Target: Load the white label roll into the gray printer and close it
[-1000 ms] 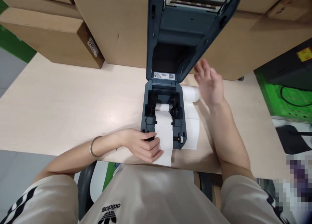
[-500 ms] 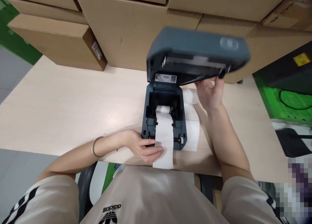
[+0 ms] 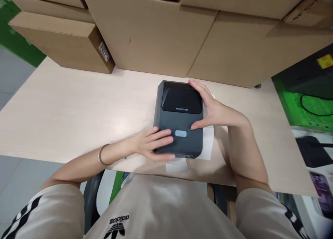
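Note:
A dark grey label printer stands on the table with its lid down, a black window at the far end and a pale button on top. My left hand lies on the printer's near left corner, fingers spread over the lid and thumb along the front. On the far right side, my right hand rests with stretched fingers at the back edge and its thumb on the lid. A strip of white label paper sticks out below the printer's front. The paper roll inside is hidden.
More white paper lies on the table along the printer's right side. Large cardboard boxes line the back, with a smaller box at the left. A phone is at the lower right.
The printer's raised lid has come down and covers the paper roll. My right hand has moved from under the lid to its top; my left hand has moved from the paper strip onto the lid.

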`<state>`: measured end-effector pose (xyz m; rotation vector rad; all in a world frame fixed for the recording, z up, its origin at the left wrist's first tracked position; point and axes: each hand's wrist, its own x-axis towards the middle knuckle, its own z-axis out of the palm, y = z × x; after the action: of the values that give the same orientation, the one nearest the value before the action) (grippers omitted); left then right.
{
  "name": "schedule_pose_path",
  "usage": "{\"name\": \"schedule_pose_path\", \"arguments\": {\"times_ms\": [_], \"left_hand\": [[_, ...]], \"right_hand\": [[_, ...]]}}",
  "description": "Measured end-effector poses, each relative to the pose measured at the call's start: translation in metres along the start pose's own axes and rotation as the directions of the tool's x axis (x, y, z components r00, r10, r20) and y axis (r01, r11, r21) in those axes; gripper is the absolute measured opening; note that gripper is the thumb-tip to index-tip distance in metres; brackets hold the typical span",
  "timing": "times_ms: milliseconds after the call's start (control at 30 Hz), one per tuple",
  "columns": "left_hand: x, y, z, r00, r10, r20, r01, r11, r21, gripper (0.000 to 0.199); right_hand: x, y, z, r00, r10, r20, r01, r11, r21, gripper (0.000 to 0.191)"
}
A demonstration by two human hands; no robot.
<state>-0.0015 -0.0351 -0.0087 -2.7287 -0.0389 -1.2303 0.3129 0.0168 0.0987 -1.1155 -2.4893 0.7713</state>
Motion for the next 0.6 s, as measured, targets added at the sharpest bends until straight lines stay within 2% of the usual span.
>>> {"name": "schedule_pose_path", "arguments": {"times_ms": [67,167,400,467,533,600], "left_hand": [[0.010,-0.004,-0.008,0.999,-0.024,-0.031,0.027,0.996,0.084,0.048],[0.021,-0.007,-0.012,1.000,-0.013,-0.020,0.015,0.990,0.140,0.048],[0.015,-0.007,-0.009,1.000,0.027,-0.011,-0.025,0.987,0.158,0.043],[0.012,-0.005,-0.006,0.998,0.054,-0.037,-0.048,0.987,0.154,0.032],[0.008,-0.002,-0.002,0.998,0.057,-0.029,-0.055,0.995,0.085,0.028],[0.006,0.001,0.004,0.983,-0.146,0.111,0.149,0.989,-0.015,0.034]], "right_hand": [[0.000,0.002,0.000,1.000,0.012,0.009,-0.012,1.000,-0.001,0.132],[0.000,0.004,0.001,1.000,0.012,0.009,-0.012,1.000,0.002,0.133],[-0.002,-0.004,-0.001,1.000,0.019,-0.005,-0.020,1.000,-0.013,0.129],[-0.009,-0.010,-0.005,0.994,0.111,-0.003,-0.111,0.994,-0.013,0.125],[-0.020,-0.018,-0.010,0.951,0.307,-0.021,-0.307,0.951,-0.016,0.112],[-0.029,-0.025,-0.015,0.864,0.499,-0.065,-0.503,0.863,-0.058,0.096]]}}
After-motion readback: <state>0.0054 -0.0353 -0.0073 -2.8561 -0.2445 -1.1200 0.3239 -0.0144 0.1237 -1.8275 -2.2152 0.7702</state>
